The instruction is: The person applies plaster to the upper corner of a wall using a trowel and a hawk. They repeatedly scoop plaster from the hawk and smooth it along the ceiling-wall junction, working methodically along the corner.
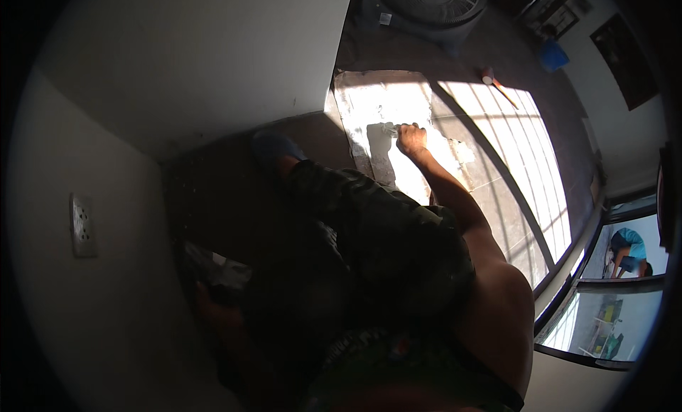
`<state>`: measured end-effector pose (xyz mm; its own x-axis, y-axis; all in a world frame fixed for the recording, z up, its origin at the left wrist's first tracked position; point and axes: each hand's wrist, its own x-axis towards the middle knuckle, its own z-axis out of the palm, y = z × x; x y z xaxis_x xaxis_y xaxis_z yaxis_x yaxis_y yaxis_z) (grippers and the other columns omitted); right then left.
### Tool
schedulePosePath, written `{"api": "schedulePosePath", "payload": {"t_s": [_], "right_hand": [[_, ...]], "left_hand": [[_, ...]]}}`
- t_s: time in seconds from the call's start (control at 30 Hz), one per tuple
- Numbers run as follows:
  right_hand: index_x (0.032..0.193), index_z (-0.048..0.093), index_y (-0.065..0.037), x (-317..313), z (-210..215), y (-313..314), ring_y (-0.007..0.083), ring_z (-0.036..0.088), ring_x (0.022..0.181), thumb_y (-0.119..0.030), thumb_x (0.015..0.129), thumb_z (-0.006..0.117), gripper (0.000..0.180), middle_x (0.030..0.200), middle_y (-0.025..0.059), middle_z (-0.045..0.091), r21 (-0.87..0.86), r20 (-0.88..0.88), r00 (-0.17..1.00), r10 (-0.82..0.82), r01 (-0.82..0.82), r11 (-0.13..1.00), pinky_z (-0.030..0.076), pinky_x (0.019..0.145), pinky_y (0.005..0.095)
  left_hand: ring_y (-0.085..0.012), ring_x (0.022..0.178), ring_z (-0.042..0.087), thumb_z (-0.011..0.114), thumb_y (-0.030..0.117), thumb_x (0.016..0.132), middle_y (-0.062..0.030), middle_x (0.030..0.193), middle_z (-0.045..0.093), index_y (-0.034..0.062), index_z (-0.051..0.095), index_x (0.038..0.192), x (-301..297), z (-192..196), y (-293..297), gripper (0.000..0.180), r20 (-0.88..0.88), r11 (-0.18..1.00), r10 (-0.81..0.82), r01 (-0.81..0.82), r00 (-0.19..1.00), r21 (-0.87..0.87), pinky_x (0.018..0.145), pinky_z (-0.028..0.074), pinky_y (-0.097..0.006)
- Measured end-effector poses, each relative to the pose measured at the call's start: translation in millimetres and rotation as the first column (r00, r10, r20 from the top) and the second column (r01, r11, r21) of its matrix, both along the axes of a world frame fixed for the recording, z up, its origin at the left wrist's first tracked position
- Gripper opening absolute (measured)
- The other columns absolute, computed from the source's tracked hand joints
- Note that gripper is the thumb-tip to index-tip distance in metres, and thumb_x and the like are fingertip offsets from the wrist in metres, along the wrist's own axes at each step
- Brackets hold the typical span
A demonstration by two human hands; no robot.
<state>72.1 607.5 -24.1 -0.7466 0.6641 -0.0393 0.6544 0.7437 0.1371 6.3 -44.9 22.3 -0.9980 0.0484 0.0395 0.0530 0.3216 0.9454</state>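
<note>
My right hand [412, 138] reaches out over a pale, paint-smeared sheet [380, 92] lying on the floor in bright sun. Its fingers are closed round something small and whitish that glare washes out, so I cannot name it. A dark shadow falls on the sheet beside the hand. Low on the left, in deep shade, my left hand [213, 309] is close to a crumpled, partly shiny grey thing [226, 271], perhaps a bag. Darkness hides the fingers of that hand. My bent leg in camouflage trousers [383, 220] lies between the two hands.
White walls [213, 50] stand close on the left, with an outlet plate [83, 226]. Farther off are a large fan [433, 0], an orange-handled tool [503, 91] and a blue bucket [554, 55]. A person in blue [629, 250] appears in the glass at right.
</note>
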Motion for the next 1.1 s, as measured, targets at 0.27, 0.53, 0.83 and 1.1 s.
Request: {"api": "schedulePosePath", "payload": {"t_s": [0.27,0.53,0.83,1.1], "right_hand": [[0.105,0.068,-0.006,14,-18,29,0.0279,0.063,0.101,-0.021,0.079,0.064,0.031,0.1,0.0183,0.067,-0.007,0.008,0.995,0.1,-0.1,0.995,0.048,0.086,0.0432],[0.104,0.075,-0.011,-20,-14,29,0.0295,0.069,0.101,-0.017,0.084,0.058,0.027,0.093,0.0145,0.073,-0.015,-0.015,0.997,0.078,-0.079,0.997,0.053,0.089,0.0411],[0.106,0.065,-0.005,-47,94,-72,0.0088,0.062,0.087,-0.011,0.098,0.06,0.011,0.094,-0.001,0.067,-0.743,-0.648,0.604,-0.464,-0.637,0.208,0.049,0.081,0.0303],[0.143,0.051,-0.008,-99,211,-207,0.026,0.054,0.125,-0.012,0.099,0.055,0.044,0.136,0.0138,0.051,-0.37,-0.894,0.311,0.322,-0.918,-0.142,0.049,0.098,0.0359]], "left_hand": [[-0.0426,0.119,0.056,0.068,0.02,0.085,-0.0262,0.123,0.06,-0.0057,0.053,0.133,2,48,40,0.057,-0.201,0.767,-0.241,0.059,0.95,-0.639,0.104,0.043,-0.045],[-0.0367,0.11,0.061,0.075,0.027,0.083,-0.0212,0.117,0.063,-0.0037,0.057,0.129,-23,68,88,0.058,0.41,0.966,-0.13,0.023,0.903,0.256,0.096,0.048,-0.043],[-0.0333,0.107,0.063,0.067,0.029,0.09,-0.0182,0.117,0.063,-0.0018,0.057,0.126,-45,74,147,0.049,0.464,0.668,-0.292,-0.169,0.837,0.725,0.095,0.051,-0.042],[-0.0313,0.103,0.065,0.063,0.026,0.095,-0.0168,0.114,0.064,-0.0018,0.057,0.122,-81,104,245,0.039,0.504,0.175,-0.43,-0.478,0.749,0.861,0.093,0.052,-0.042]]}}
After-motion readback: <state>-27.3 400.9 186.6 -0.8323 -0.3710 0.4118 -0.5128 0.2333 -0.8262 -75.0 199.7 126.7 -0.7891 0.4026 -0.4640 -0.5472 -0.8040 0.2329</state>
